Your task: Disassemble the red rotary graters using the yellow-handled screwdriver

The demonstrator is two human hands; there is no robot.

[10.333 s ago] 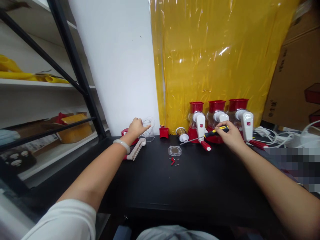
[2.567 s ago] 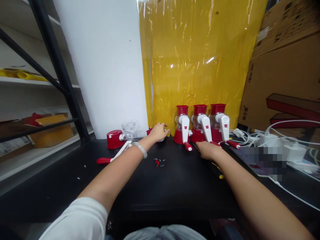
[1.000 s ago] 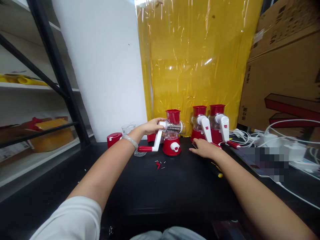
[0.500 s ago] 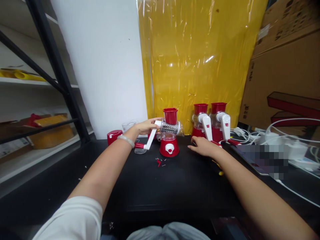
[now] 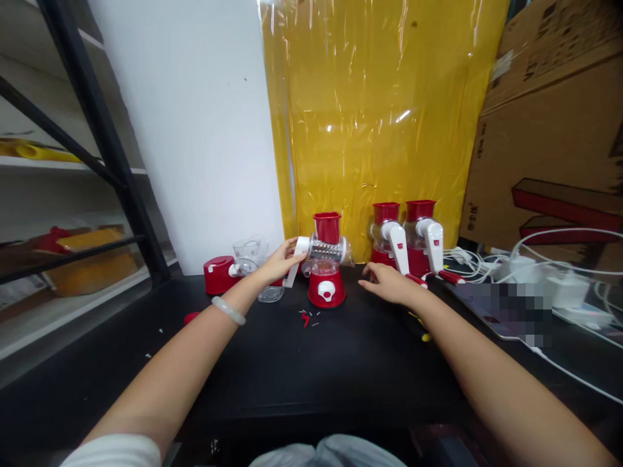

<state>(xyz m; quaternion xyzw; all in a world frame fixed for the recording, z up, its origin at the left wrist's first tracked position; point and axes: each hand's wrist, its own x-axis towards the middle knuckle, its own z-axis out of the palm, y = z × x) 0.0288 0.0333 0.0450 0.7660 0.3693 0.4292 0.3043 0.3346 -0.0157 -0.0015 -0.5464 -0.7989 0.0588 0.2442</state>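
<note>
From where I stand, the person's left hand (image 5: 277,264) has thumb and fingers on the white crank (image 5: 302,245) of a red grater (image 5: 327,287) upright on the black table (image 5: 341,370). The right hand (image 5: 389,283), loosely curled, is near two more graters (image 5: 385,255); a small red piece (image 5: 305,319) lies among tiny pins (image 5: 315,323) before the first one.

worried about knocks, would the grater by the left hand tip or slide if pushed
Pushed up high, the grater may tip: its hopper stands well above the base. Pushed low, it would more likely slide, as the base flares out. The crank, jutting sideways, might swing if bumped.
</note>
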